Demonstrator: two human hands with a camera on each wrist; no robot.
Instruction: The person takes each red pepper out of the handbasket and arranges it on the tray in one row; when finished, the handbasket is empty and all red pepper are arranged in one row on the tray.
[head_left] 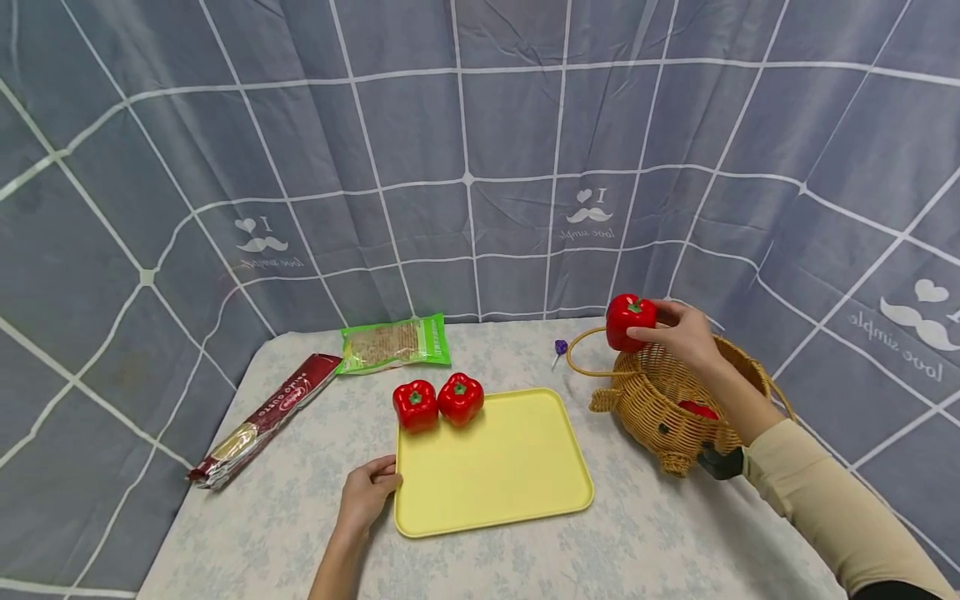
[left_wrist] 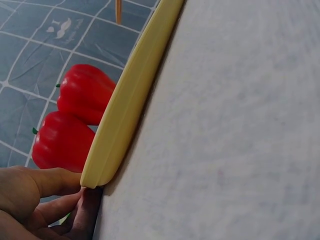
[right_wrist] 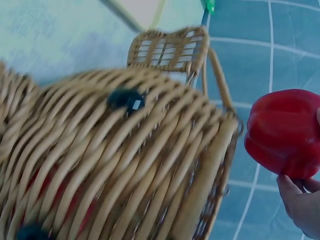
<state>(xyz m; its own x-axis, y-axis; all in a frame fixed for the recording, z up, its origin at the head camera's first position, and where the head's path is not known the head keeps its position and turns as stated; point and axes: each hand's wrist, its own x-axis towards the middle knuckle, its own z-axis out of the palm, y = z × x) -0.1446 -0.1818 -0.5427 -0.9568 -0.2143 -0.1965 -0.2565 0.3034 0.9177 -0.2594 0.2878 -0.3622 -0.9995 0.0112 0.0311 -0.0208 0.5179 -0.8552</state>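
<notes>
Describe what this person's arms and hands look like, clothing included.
The left hand and right hand wear no gloves. The right sleeve is beige, with a black band near the picture's bottom edge and a dark piece by its cuff. The left forearm shows no sleeve.

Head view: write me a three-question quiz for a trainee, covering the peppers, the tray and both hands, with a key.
1. Count: how many red peppers lie on the yellow tray?
2. True or false: the left hand is at the tray's edge.
3. Short answer: what does the right hand hold?

Key
1. Two, side by side at the tray's far left corner.
2. True; the left wrist view shows the thumb and fingers gripping it.
3. A red pepper, clear of the wicker basket.
</notes>
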